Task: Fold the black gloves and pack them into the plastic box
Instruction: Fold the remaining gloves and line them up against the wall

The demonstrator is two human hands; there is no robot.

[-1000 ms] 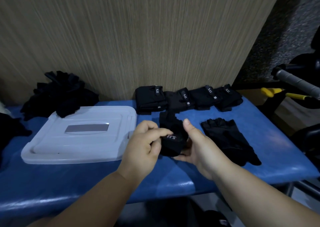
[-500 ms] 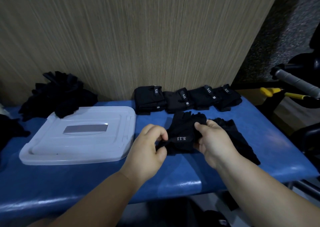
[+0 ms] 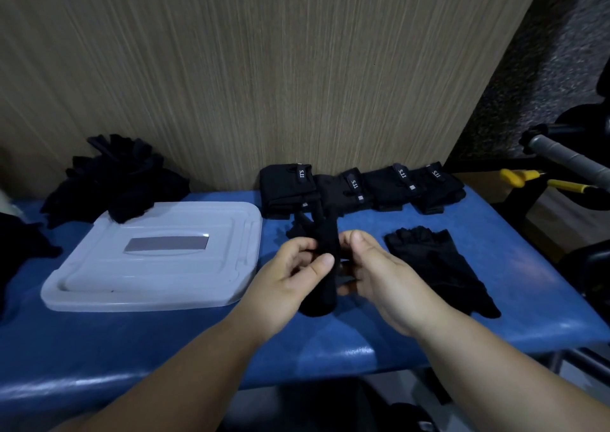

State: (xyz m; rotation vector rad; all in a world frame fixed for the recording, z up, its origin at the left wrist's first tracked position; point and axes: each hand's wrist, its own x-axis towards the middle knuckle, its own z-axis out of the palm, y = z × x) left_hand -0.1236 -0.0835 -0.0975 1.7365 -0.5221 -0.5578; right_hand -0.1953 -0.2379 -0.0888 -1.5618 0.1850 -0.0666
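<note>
Black glove, one: my left hand pinches it; my right hand apparently curls round its far side. Plastic box lies just left of it.

A blue padded bench top spans the lower half of the view, its glossy front edge catching light at 6 o'clock. Behind it, from 9 to 1 o'clock, stands a wood-grain wall panel with fine vertical streaks. At 2 o'clock, past the panel's edge, lies a dark speckled floor. At 3 o'clock a grey-wrapped bar with a black end cap slants down to the right. Just below it lie yellow-handled tools. At 4 o'clock a grey metal frame tube shows under the bench top.
</note>
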